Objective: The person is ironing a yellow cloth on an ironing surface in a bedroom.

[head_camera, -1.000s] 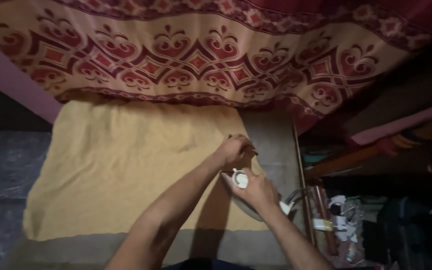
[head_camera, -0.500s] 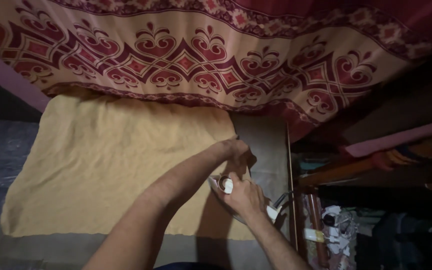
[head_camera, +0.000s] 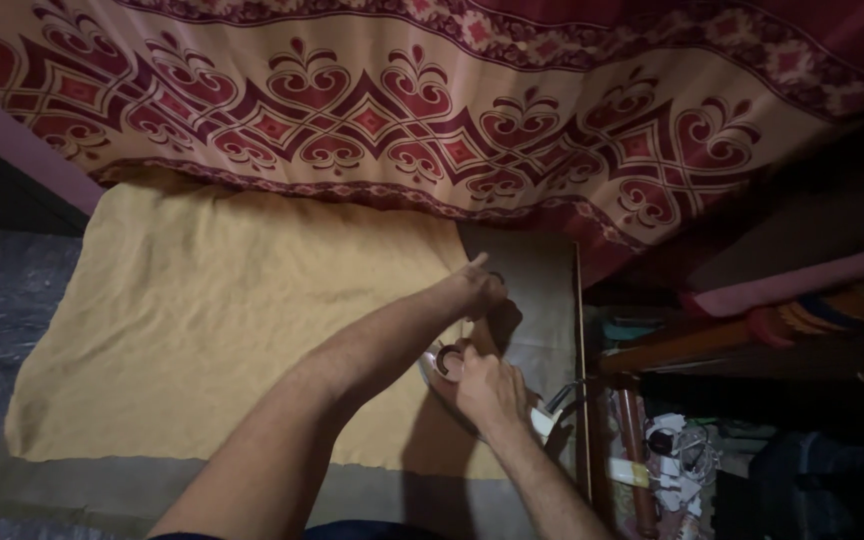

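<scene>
**Two hands at an iron on a yellow cloth**

I saw a dim scene from above. A yellow cloth (head_camera: 222,320) lay spread flat on a grey desk (head_camera: 537,290). Above it hung a cream and red patterned blanket (head_camera: 432,110).

My right hand (head_camera: 489,388) was wrapped around the handle of an iron (head_camera: 444,362), its grip pressed shut on it. The iron sat on the cloth's right edge, near the desk's right side. A white round dial showed just past my knuckles.

My left arm crossed over from the lower left. My left hand (head_camera: 476,288) rested at the cloth's right edge, just beyond the iron, thumb raised. I could not tell whether its grip pinched the cloth or only pressed on it.

To the right of the desk, a dark shelf (head_camera: 672,350) held cluttered small items, too dim to make out.
</scene>
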